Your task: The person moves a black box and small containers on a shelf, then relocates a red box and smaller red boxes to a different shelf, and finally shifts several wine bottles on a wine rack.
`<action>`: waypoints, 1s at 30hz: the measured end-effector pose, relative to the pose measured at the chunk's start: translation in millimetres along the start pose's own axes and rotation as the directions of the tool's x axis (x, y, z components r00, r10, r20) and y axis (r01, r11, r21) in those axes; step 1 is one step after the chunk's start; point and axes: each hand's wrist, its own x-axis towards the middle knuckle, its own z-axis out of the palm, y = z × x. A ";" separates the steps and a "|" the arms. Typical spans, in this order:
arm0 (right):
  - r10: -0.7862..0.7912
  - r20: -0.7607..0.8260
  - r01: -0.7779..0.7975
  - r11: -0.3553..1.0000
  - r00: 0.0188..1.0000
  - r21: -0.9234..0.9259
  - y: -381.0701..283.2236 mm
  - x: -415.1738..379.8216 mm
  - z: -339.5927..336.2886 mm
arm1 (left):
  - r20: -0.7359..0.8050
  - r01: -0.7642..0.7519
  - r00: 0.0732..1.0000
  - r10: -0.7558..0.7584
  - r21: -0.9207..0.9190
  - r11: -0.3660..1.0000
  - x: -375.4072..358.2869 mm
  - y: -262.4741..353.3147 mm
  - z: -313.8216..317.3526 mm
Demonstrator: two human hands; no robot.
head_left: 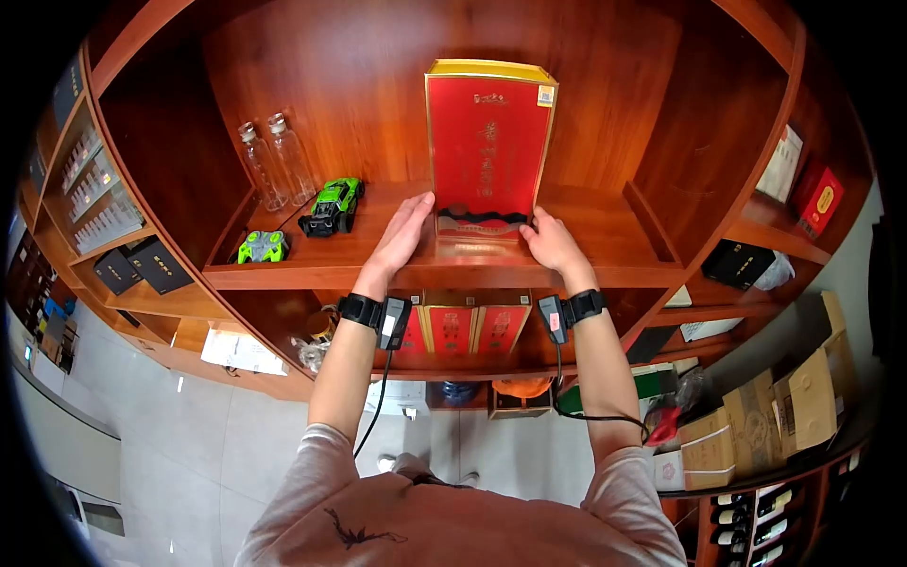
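Note:
A tall red box [488, 151] with gold edges and a black wavy band near its base stands upright on the wooden shelf [378, 275]. My left hand [404, 231] is at the box's lower left side, fingers stretched out and lying along it. At the lower right side is my right hand [556, 244], its thumb on the front face and its other fingers partly hidden beside the box. The box is between the two hands. Left of it on the same shelf is a green and black toy car [334, 205].
A green remote control [263, 247] and two glass bottles [281, 161] stand at the shelf's left. Red boxes [463, 328] fill part of the shelf below. Cardboard boxes [756, 425] are at the lower right. Cables [378, 406] hang from both wrist devices.

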 end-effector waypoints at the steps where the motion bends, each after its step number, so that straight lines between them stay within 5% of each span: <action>1: 0.008 -0.001 -0.008 0.999 1.000 -0.043 -0.9 1.1 0.0 | 0.001 -0.015 1.000 0.015 0.009 1.000 0.9 -4.3 0.6; 12: 0.070 -0.005 -0.070 0.980 0.998 -0.187 -1.8 11.5 8.4 | -0.213 -0.067 0.971 0.110 0.197 0.978 1.7 -2.2 7.9; 15: 0.044 -0.007 -0.045 0.983 0.999 -0.176 6.9 15.4 11.9 | -0.201 -0.059 0.977 0.071 0.064 0.996 5.3 -10.2 5.8; 18: 0.044 -0.009 -0.045 0.983 0.999 -0.180 6.3 14.8 12.3 | -0.226 -0.072 0.968 0.111 0.175 0.982 -1.7 -0.4 7.8; 30: 0.015 -0.033 -0.020 0.984 0.999 -0.178 5.7 13.7 11.8 | -0.185 -0.036 0.981 0.063 0.148 0.988 -6.3 2.5 5.0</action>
